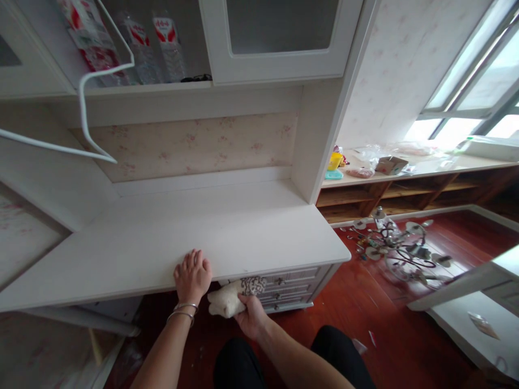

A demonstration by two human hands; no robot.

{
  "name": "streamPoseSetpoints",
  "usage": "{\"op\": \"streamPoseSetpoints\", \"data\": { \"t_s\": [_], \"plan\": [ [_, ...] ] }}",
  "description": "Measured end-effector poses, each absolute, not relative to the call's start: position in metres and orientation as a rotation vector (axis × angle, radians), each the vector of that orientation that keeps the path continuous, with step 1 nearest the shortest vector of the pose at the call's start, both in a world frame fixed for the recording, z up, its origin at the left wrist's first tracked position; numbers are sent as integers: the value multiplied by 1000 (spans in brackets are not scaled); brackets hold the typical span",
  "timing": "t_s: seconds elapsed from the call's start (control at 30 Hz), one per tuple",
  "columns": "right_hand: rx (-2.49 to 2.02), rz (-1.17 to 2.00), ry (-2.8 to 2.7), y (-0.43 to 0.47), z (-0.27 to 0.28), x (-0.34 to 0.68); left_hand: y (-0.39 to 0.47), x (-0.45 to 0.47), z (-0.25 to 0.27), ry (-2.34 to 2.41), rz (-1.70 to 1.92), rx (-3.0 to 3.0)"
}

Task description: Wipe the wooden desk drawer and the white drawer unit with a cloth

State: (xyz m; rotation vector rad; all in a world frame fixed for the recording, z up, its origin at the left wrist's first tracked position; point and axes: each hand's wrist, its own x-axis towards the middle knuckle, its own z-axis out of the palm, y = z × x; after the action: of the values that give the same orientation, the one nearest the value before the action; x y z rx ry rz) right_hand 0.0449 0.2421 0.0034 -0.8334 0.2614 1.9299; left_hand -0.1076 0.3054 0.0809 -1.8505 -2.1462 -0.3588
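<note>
My left hand (192,278) rests at the front edge of the white desk (227,221), its fingers laid flat on the top and bangles at the wrist. Just below the edge, my right hand (253,316) grips a cream cloth (226,301) that has a dark-patterned part. The cloth is bunched, so its exact kind is unclear. It lies against the front of the desk drawers (279,292), at their left side. Part of the right hand's fingers is hidden behind the cloth.
Overhead, an open cabinet shelf (138,86) holds plastic bottles (168,46); a white cable (83,102) hangs before it. A chandelier (401,248) lies on the red floor at right. Beyond, a low shelf unit (365,194) carries a cardboard box (391,165) and plastic bags.
</note>
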Motion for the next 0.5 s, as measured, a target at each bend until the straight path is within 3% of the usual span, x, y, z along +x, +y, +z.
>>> {"op": "streamPoseSetpoints", "data": {
  "t_s": [0.27,0.5],
  "plan": [
    [-1052,1690,303,246,-37,120,308,-111,75,-2148,-380,-1847],
    [-1134,1412,189,243,-8,244,306,-108,79,-2161,-375,-1839]
  ]
}}
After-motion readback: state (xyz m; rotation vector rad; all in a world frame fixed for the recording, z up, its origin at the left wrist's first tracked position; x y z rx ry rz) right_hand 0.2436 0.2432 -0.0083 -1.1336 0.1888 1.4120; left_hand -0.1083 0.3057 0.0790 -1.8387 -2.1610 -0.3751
